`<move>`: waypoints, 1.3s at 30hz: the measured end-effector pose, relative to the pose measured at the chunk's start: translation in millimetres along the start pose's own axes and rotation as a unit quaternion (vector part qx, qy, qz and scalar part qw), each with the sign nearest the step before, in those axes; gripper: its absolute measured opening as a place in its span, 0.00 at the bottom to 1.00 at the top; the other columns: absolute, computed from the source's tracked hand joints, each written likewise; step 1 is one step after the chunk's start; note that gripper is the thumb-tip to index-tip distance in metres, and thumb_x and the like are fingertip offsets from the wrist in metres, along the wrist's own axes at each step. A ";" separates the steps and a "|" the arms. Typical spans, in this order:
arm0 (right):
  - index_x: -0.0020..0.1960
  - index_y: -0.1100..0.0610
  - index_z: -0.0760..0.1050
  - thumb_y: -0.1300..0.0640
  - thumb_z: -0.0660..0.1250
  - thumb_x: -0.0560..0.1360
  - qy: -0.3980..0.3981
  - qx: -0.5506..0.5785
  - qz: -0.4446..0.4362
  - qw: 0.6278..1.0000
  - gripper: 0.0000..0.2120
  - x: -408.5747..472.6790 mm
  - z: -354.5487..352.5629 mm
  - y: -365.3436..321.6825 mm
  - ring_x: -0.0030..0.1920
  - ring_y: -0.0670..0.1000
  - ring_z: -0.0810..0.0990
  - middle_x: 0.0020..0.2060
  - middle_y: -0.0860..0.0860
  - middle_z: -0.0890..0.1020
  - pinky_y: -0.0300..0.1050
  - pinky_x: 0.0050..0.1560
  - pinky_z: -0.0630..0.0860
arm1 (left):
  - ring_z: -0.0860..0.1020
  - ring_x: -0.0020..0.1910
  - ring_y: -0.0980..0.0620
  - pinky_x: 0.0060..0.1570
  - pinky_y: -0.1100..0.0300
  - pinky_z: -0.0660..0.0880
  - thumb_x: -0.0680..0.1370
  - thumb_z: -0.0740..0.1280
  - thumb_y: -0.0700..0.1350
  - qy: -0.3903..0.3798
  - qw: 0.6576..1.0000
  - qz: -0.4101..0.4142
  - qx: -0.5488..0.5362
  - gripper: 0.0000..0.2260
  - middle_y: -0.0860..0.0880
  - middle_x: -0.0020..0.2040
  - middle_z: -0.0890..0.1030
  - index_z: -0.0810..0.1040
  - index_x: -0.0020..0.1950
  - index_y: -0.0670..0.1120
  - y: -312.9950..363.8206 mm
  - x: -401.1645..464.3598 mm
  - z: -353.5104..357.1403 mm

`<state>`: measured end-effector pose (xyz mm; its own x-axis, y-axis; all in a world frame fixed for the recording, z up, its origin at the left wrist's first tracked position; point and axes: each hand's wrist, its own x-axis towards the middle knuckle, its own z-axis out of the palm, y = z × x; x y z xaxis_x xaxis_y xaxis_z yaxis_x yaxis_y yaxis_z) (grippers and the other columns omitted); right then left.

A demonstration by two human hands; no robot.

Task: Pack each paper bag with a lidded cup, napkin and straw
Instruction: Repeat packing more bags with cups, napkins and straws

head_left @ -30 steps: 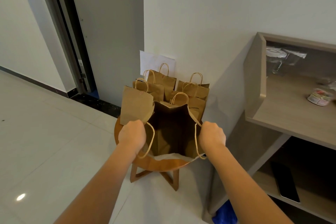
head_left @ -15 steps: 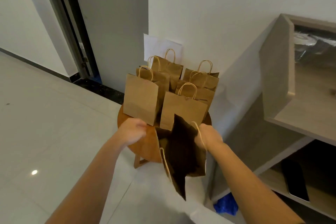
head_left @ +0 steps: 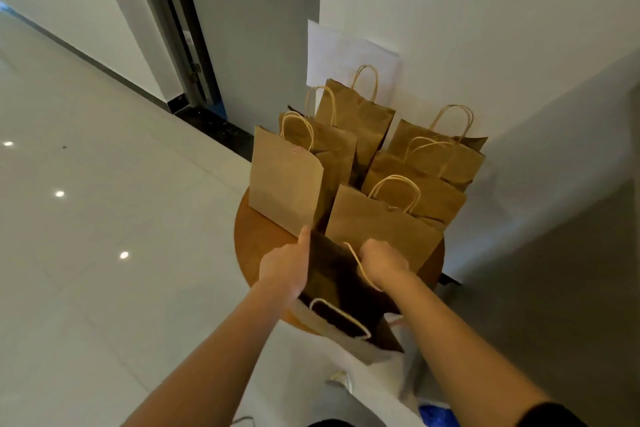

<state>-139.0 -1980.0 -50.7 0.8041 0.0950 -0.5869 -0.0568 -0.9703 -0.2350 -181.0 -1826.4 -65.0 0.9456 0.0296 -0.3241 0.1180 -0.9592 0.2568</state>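
Observation:
An open brown paper bag with twisted handles sits at the front edge of the round wooden stool, its mouth facing me and its inside dark. My left hand grips the bag's left rim, thumb pointing up along the edge. My right hand is curled round the right rim and one handle loop. No cup, napkin or straw is visible; the bag's inside is too dark to read.
Several more brown paper bags stand upright on the stool behind the held one, against the white wall. A white sheet hangs on the wall. A door frame is at left, a grey cabinet side at right, tiled floor around.
The bag hung off the stool's front from my right hand alone; my left hand has since taken hold of its left rim and the mouth is spread open. The view has tilted down.

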 end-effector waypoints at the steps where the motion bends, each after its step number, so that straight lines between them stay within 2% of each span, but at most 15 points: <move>1: 0.47 0.59 0.77 0.62 0.62 0.75 0.000 0.007 -0.004 1.000 0.06 7.9 -1.7 0.0 0.45 0.56 0.79 0.42 0.55 0.79 0.46 0.41 0.74 | 0.79 0.43 0.52 0.44 0.57 0.76 0.80 0.60 0.43 0.003 1.000 -0.008 0.008 0.33 0.48 0.49 0.79 0.42 0.77 0.53 0.1 7.5 0.0; 4: 0.49 0.58 0.78 0.61 0.64 0.75 -0.004 0.037 -0.018 0.999 0.05 26.6 -8.9 2.5 0.44 0.54 0.79 0.42 0.53 0.80 0.46 0.40 0.75 | 0.77 0.38 0.54 0.39 0.59 0.76 0.80 0.62 0.43 0.008 1.000 -0.022 0.011 0.34 0.50 0.45 0.79 0.43 0.77 0.53 1.3 23.1 -0.4; 8: 0.48 0.58 0.79 0.58 0.66 0.76 -0.008 0.093 -0.033 0.995 0.05 34.6 -20.5 7.9 0.44 0.52 0.79 0.41 0.53 0.80 0.45 0.42 0.76 | 0.76 0.34 0.56 0.34 0.63 0.75 0.80 0.61 0.45 0.007 0.999 -0.033 -0.018 0.28 0.52 0.40 0.77 0.50 0.76 0.52 4.5 25.8 -7.3; 12: 0.48 0.58 0.79 0.56 0.66 0.76 0.007 0.168 -0.042 0.985 0.06 17.6 -28.9 3.5 0.44 0.51 0.79 0.43 0.54 0.81 0.45 0.45 0.76 | 0.78 0.45 0.54 0.37 0.65 0.72 0.78 0.65 0.53 0.006 0.998 -0.042 -0.051 0.23 0.51 0.49 0.79 0.62 0.70 0.49 11.6 15.2 -15.8; 15: 0.48 0.59 0.78 0.54 0.63 0.78 0.061 0.256 -0.050 0.963 0.09 -9.3 -34.7 -1.9 0.43 0.52 0.79 0.40 0.54 0.80 0.46 0.47 0.76 | 0.77 0.49 0.53 0.43 0.62 0.73 0.77 0.65 0.54 0.042 0.995 -0.040 -0.078 0.20 0.50 0.54 0.77 0.67 0.66 0.49 16.2 1.4 -27.3; 18: 0.42 0.58 0.77 0.54 0.62 0.79 0.142 0.309 -0.069 0.938 0.11 -49.0 -41.4 -4.2 0.36 0.48 0.75 0.32 0.50 0.75 0.41 0.40 0.72 | 0.77 0.53 0.52 0.52 0.58 0.75 0.80 0.61 0.52 0.098 0.993 0.005 -0.071 0.15 0.49 0.57 0.77 0.69 0.65 0.49 24.0 -20.7 -45.4; 21: 0.40 0.58 0.76 0.55 0.62 0.78 0.215 0.321 -0.089 0.918 0.11 -98.2 -44.0 -4.1 0.34 0.45 0.74 0.32 0.49 0.74 0.37 0.36 0.69 | 0.75 0.59 0.51 0.58 0.56 0.72 0.81 0.59 0.51 0.123 0.985 0.055 -0.103 0.17 0.50 0.61 0.76 0.69 0.68 0.50 44.8 -53.5 -70.8; 24: 0.43 0.56 0.77 0.55 0.62 0.78 0.276 0.317 -0.096 0.902 0.09 -147.2 -47.4 3.1 0.35 0.43 0.74 0.34 0.47 0.76 0.33 0.33 0.65 | 0.77 0.57 0.53 0.55 0.59 0.73 0.80 0.61 0.50 0.152 0.969 0.143 -0.130 0.16 0.50 0.60 0.78 0.72 0.67 0.49 79.7 -87.4 -94.3; 28: 0.46 0.53 0.77 0.56 0.61 0.77 0.348 0.312 -0.071 0.881 0.06 -214.1 -58.1 34.7 0.36 0.44 0.75 0.36 0.47 0.78 0.36 0.32 0.68 | 0.77 0.54 0.52 0.53 0.58 0.74 0.80 0.60 0.47 0.167 0.942 0.246 -0.156 0.13 0.49 0.56 0.80 0.74 0.63 0.47 138.2 -133.6 -108.7; 32: 0.45 0.54 0.77 0.57 0.62 0.77 0.405 0.306 -0.039 0.861 0.05 -264.9 -72.8 77.6 0.36 0.43 0.74 0.36 0.46 0.77 0.35 0.31 0.66 | 0.77 0.53 0.48 0.55 0.51 0.75 0.80 0.60 0.46 0.155 0.924 0.317 -0.145 0.12 0.46 0.55 0.80 0.75 0.61 0.44 191.4 -162.2 -115.7; 35: 0.45 0.54 0.78 0.56 0.63 0.76 0.434 0.316 -0.038 0.843 0.05 -293.3 -83.7 109.0 0.36 0.41 0.73 0.36 0.46 0.78 0.31 0.29 0.65 | 0.77 0.55 0.46 0.57 0.51 0.74 0.80 0.60 0.44 0.155 0.904 0.365 -0.162 0.13 0.44 0.56 0.79 0.74 0.62 0.43 227.7 -176.3 -121.1; 39: 0.44 0.53 0.78 0.57 0.64 0.76 0.482 0.309 -0.029 0.819 0.05 -313.8 -109.1 154.2 0.36 0.39 0.73 0.34 0.43 0.77 0.34 0.33 0.66 | 0.77 0.55 0.46 0.57 0.52 0.73 0.80 0.61 0.42 0.156 0.881 0.414 -0.166 0.12 0.44 0.54 0.79 0.74 0.63 0.42 284.7 -179.9 -131.6</move>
<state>-335.4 -2183.8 181.8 0.8931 -0.3718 0.2532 -0.0514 -0.6435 -0.7637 -277.6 -2067.8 186.3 0.7801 -0.5165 0.3530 -0.6189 -0.5548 0.5559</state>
